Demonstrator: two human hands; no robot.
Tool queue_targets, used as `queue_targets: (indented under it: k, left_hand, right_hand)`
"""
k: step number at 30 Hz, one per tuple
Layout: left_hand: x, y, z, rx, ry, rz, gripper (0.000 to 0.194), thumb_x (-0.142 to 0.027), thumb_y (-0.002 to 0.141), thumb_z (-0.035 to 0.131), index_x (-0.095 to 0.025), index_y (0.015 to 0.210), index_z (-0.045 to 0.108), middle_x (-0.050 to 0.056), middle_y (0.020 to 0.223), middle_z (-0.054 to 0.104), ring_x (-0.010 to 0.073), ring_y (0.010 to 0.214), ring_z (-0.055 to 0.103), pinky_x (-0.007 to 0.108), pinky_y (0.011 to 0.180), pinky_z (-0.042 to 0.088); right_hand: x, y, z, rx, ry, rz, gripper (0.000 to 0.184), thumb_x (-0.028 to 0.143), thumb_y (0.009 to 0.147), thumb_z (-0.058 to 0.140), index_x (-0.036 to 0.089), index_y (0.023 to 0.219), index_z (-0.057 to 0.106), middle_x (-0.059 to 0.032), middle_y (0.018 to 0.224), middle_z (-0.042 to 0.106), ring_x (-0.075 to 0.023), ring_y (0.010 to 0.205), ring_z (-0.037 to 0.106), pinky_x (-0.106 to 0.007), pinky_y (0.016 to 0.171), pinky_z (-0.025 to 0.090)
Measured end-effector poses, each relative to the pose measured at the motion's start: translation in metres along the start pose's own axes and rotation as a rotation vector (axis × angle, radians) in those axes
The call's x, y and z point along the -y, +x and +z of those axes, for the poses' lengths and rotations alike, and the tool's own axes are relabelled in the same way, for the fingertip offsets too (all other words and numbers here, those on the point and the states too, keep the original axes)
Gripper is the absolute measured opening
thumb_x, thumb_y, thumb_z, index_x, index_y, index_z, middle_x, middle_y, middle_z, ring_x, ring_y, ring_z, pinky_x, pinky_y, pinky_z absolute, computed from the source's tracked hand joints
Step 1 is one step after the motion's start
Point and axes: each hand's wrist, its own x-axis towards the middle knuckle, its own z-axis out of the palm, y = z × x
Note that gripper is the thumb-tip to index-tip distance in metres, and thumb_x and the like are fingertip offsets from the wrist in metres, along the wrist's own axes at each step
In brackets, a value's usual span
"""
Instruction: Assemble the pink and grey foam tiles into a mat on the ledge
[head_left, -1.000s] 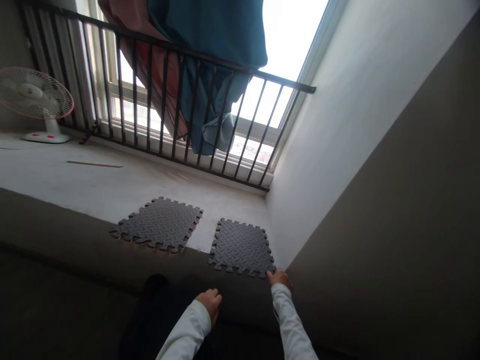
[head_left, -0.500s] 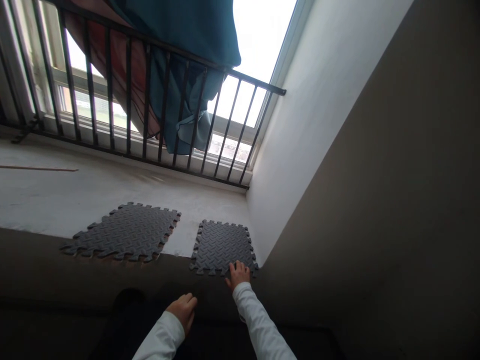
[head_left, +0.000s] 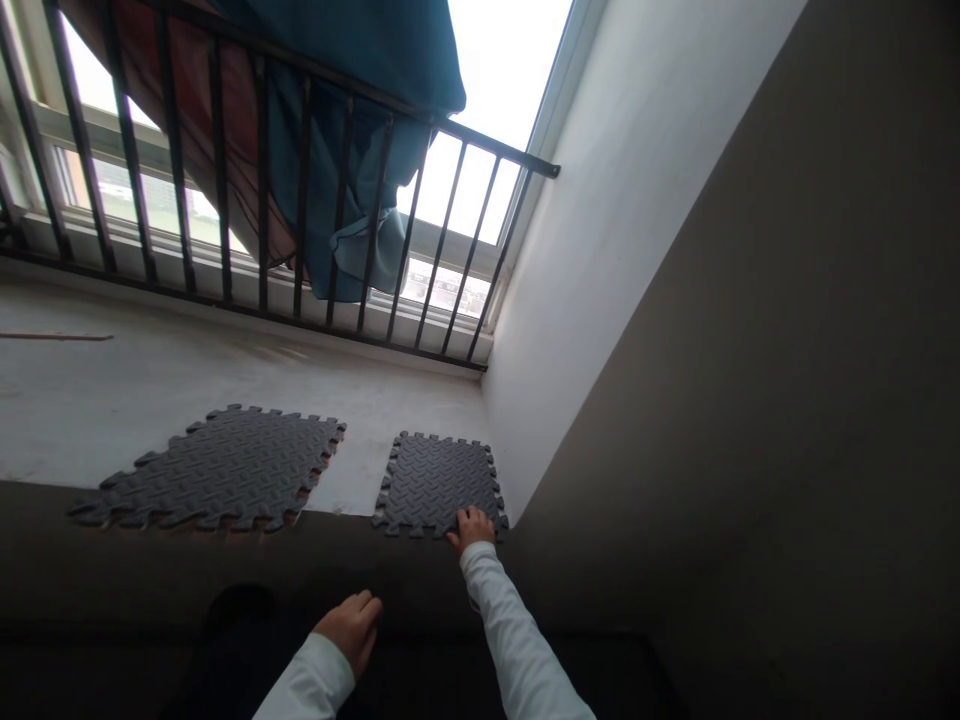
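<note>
A dark grey foam mat tile with jigsaw edges and a raised tread pattern lies on the white sill by the right wall. At its near right edge is my right hand, fingers bent over the top and closed on the border; the thumb is to the left, partly hidden. Lower and to the left, my left hand hangs away from both tiles, its fingers curled together with nothing visible in them. A second grey foam mat tile lies further left, its near edge jutting past the sill edge.
Behind the sill runs a black metal railing before a window. Blue cloth and reddish cloth hang over it. A thin brown strip lies at left. The white wall bounds the right side.
The view has shifted a little, so most things sit further left in it. My right hand remains at the near edge of the right tile; my left hand remains apart from the tiles.
</note>
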Motion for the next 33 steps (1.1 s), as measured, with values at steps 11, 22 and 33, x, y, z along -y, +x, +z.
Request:
queue_targets:
  k: [11, 22, 33]
  left_hand:
    - [-0.003, 0.004, -0.001, -0.002, -0.030, -0.023, 0.031, -0.004, 0.069, 0.035, -0.023, 0.083, 0.057, 0.002, 0.086, 0.059, 0.0118, 0.080, 0.054, 0.022, 0.072, 0.042]
    - [0.000, 0.002, 0.000, -0.015, -0.011, -0.028, 0.031, -0.004, 0.069, 0.034, -0.021, 0.080, 0.057, 0.003, 0.085, 0.059, 0.0127, 0.080, 0.054, 0.022, 0.072, 0.042]
    - [-0.005, 0.005, -0.012, 0.050, -0.063, -0.079, 0.029, -0.007, 0.068, 0.037, -0.022, 0.082, 0.057, 0.002, 0.088, 0.059, 0.0128, 0.083, 0.053, 0.023, 0.072, 0.041]
  right_hand:
    - [-0.007, 0.009, -0.006, 0.039, 0.066, 0.032, 0.042, 0.043, 0.065, 0.057, 0.027, 0.103, 0.052, -0.0045, 0.118, 0.049, -0.0217, 0.107, 0.042, -0.035, 0.082, 0.034]
    - [-0.007, 0.020, -0.003, 0.033, 0.098, 0.072, 0.040, 0.047, 0.068, 0.052, 0.028, 0.103, 0.052, -0.0040, 0.116, 0.049, -0.0204, 0.107, 0.041, -0.034, 0.081, 0.034]
    - [-0.010, 0.028, -0.008, 0.122, 0.077, 0.033, 0.042, 0.040, 0.064, 0.057, 0.027, 0.104, 0.052, -0.0059, 0.118, 0.046, -0.0214, 0.107, 0.043, -0.033, 0.079, 0.037]
